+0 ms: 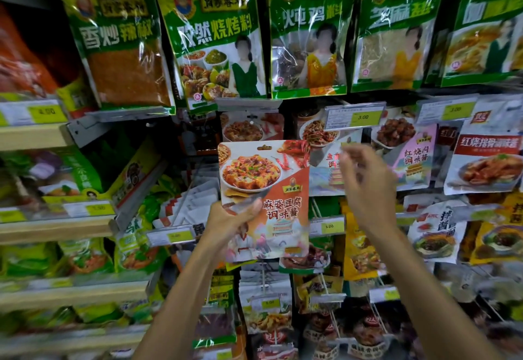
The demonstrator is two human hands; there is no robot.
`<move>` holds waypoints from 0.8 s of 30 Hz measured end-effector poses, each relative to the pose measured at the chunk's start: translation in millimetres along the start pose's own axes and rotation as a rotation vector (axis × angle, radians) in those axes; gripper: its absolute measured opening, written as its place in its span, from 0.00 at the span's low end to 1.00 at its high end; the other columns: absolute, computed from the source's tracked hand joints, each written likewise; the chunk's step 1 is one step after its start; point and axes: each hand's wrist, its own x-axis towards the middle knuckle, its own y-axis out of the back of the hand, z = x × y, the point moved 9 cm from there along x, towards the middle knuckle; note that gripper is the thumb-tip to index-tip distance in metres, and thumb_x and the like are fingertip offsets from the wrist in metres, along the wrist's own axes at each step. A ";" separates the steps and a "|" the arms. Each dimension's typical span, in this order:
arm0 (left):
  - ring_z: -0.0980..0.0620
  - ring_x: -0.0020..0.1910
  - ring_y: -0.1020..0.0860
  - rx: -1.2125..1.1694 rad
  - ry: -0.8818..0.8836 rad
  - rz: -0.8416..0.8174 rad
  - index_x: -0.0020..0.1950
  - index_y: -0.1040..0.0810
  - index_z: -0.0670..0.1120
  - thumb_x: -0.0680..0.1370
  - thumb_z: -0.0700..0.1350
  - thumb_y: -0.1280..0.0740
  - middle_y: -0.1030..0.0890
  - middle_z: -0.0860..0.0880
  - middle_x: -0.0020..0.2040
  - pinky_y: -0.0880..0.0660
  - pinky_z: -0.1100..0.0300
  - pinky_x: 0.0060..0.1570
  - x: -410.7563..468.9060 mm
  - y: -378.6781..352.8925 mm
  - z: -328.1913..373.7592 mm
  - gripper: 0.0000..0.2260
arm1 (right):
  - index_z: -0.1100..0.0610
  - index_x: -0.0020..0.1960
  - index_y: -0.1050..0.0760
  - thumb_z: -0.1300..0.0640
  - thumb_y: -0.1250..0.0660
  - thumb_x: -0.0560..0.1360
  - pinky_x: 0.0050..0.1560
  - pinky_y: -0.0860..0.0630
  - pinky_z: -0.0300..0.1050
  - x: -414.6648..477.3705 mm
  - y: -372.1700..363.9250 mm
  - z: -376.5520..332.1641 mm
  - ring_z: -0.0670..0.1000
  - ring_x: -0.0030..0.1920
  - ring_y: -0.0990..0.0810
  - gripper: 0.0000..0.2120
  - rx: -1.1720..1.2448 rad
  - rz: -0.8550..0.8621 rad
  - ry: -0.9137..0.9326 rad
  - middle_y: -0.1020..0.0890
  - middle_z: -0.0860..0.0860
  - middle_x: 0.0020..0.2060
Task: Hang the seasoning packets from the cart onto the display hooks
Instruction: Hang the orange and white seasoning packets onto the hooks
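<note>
My left hand (pixel 230 222) grips a mapo tofu seasoning packet (pixel 271 187) by its lower left edge, thumb across the front. The packet is upright, its hang hole (pixel 264 148) at the top. It sits just below a matching packet (pixel 250 127) hanging on a display hook under a grey price strip (pixel 249 104). My right hand (pixel 365 181) hovers just right of the held packet, blurred, fingers loosely curled and holding nothing I can make out. The cart is out of view.
Large green seasoning bags (pixel 215 34) hang in a row above. Other sauce packets (pixel 486 158) hang to the right with yellow price tags (pixel 355 116). Wooden shelves (pixel 53 228) with green packets run along the left. More hooks with packets fill the space below.
</note>
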 end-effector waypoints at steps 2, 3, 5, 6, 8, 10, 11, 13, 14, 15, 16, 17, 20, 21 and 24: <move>0.41 0.33 0.23 -0.005 -0.011 0.014 0.36 0.21 0.34 0.63 0.52 0.23 0.20 0.34 0.34 0.26 0.53 0.31 4.9 5.7 4.7 0.21 | 0.64 0.58 0.24 0.61 0.39 0.80 0.53 0.29 0.46 20.3 18.5 -21.5 0.56 0.53 0.24 0.10 -0.198 0.177 0.269 0.20 0.58 0.50; 0.36 0.36 0.23 -0.021 -0.025 0.015 0.40 0.22 0.29 0.63 0.52 0.23 0.21 0.28 0.39 0.25 0.48 0.34 8.5 7.3 8.6 0.25 | 0.65 0.59 0.24 0.62 0.39 0.80 0.55 0.31 0.46 28.8 18.4 -28.4 0.56 0.55 0.27 0.11 -0.269 0.215 0.365 0.21 0.60 0.52; 0.26 0.40 0.24 -0.049 -0.053 0.018 0.45 0.26 0.25 0.63 0.52 0.23 0.24 0.23 0.45 0.24 0.36 0.41 16.2 7.7 17.4 0.31 | 0.66 0.62 0.26 0.61 0.40 0.80 0.61 0.33 0.47 44.8 11.0 -32.5 0.56 0.60 0.31 0.13 -0.357 0.237 0.447 0.22 0.62 0.57; 0.24 0.43 0.24 -0.059 -0.058 0.020 0.45 0.26 0.24 0.63 0.52 0.23 0.25 0.22 0.46 0.25 0.33 0.44 20.3 7.6 20.8 0.31 | 0.66 0.63 0.26 0.61 0.41 0.81 0.64 0.34 0.48 51.7 7.0 -30.6 0.56 0.61 0.32 0.14 -0.387 0.244 0.457 0.23 0.63 0.58; 0.26 0.44 0.23 -0.061 -0.043 0.027 0.45 0.25 0.25 0.63 0.50 0.23 0.24 0.23 0.47 0.26 0.32 0.47 28.7 7.5 25.5 0.29 | 0.67 0.64 0.27 0.59 0.43 0.81 0.65 0.33 0.50 61.0 -1.4 -24.3 0.57 0.62 0.31 0.16 -0.428 0.249 0.464 0.23 0.63 0.59; 0.33 0.43 0.22 -0.062 -0.022 0.037 0.46 0.22 0.29 0.65 0.49 0.23 0.22 0.25 0.47 0.25 0.35 0.48 36.7 8.3 25.4 0.24 | 0.67 0.63 0.26 0.58 0.44 0.82 0.65 0.32 0.52 65.6 -9.9 -19.9 0.58 0.62 0.30 0.17 -0.451 0.243 0.486 0.23 0.63 0.58; 0.36 0.43 0.22 -0.062 -0.008 0.041 0.45 0.21 0.31 0.67 0.48 0.23 0.22 0.26 0.47 0.25 0.37 0.47 41.1 9.3 23.1 0.21 | 0.67 0.62 0.26 0.58 0.45 0.82 0.64 0.32 0.52 66.6 -13.5 -18.5 0.58 0.61 0.29 0.17 -0.462 0.246 0.501 0.22 0.63 0.57; 0.40 0.40 0.21 -0.067 0.009 0.049 0.39 0.18 0.39 0.68 0.46 0.23 0.18 0.31 0.43 0.22 0.43 0.42 50.1 10.9 17.6 0.11 | 0.67 0.60 0.25 0.58 0.45 0.82 0.63 0.32 0.52 66.8 -19.5 -15.1 0.60 0.60 0.26 0.17 -0.478 0.249 0.515 0.21 0.63 0.55; 0.44 0.37 0.20 -0.067 0.011 0.043 0.34 0.17 0.44 0.67 0.47 0.23 0.17 0.37 0.38 0.22 0.51 0.35 53.2 10.7 15.7 0.08 | 0.67 0.60 0.24 0.58 0.46 0.82 0.62 0.31 0.52 66.6 -21.7 -13.8 0.61 0.59 0.25 0.17 -0.482 0.250 0.518 0.21 0.63 0.55; 0.47 0.32 0.20 -0.060 0.011 0.036 0.31 0.18 0.47 0.65 0.49 0.23 0.17 0.41 0.34 0.24 0.56 0.31 56.3 10.9 13.8 0.08 | 0.67 0.60 0.24 0.58 0.46 0.82 0.62 0.31 0.53 66.3 -22.9 -12.8 0.62 0.59 0.24 0.17 -0.484 0.256 0.522 0.21 0.62 0.55; 0.46 0.30 0.20 -0.047 0.014 0.030 0.30 0.18 0.46 0.64 0.51 0.22 0.18 0.41 0.32 0.24 0.56 0.31 59.4 11.0 11.5 0.10 | 0.67 0.60 0.24 0.58 0.46 0.83 0.63 0.31 0.53 66.2 -23.3 -12.2 0.61 0.58 0.24 0.17 -0.485 0.266 0.528 0.20 0.62 0.54; 0.41 0.32 0.20 -0.044 0.021 0.027 0.34 0.18 0.41 0.64 0.51 0.22 0.19 0.36 0.35 0.21 0.51 0.35 62.6 11.0 9.5 0.14 | 0.67 0.60 0.24 0.58 0.46 0.83 0.63 0.31 0.53 66.0 -23.1 -11.8 0.61 0.58 0.24 0.17 -0.486 0.279 0.535 0.20 0.62 0.54; 0.34 0.40 0.21 -0.059 0.032 0.010 0.38 0.18 0.39 0.63 0.52 0.21 0.19 0.30 0.41 0.23 0.39 0.46 70.9 9.5 6.6 0.17 | 0.67 0.60 0.24 0.59 0.45 0.83 0.64 0.30 0.52 65.5 -21.5 -10.3 0.59 0.58 0.26 0.16 -0.486 0.329 0.547 0.20 0.62 0.54; 0.38 0.37 0.21 -0.044 0.035 0.012 0.33 0.18 0.44 0.61 0.53 0.21 0.19 0.34 0.38 0.23 0.44 0.43 73.6 9.6 5.1 0.14 | 0.67 0.60 0.24 0.59 0.44 0.83 0.64 0.30 0.52 65.7 -21.5 -9.1 0.59 0.59 0.26 0.15 -0.485 0.340 0.546 0.20 0.63 0.54; 0.39 0.41 0.17 -0.042 0.061 -0.009 0.38 0.16 0.45 0.63 0.52 0.21 0.15 0.40 0.41 0.20 0.46 0.47 78.7 8.3 -4.0 0.13 | 0.68 0.60 0.24 0.60 0.42 0.83 0.65 0.30 0.54 66.1 -22.6 -5.6 0.60 0.59 0.25 0.14 -0.487 0.356 0.547 0.20 0.63 0.55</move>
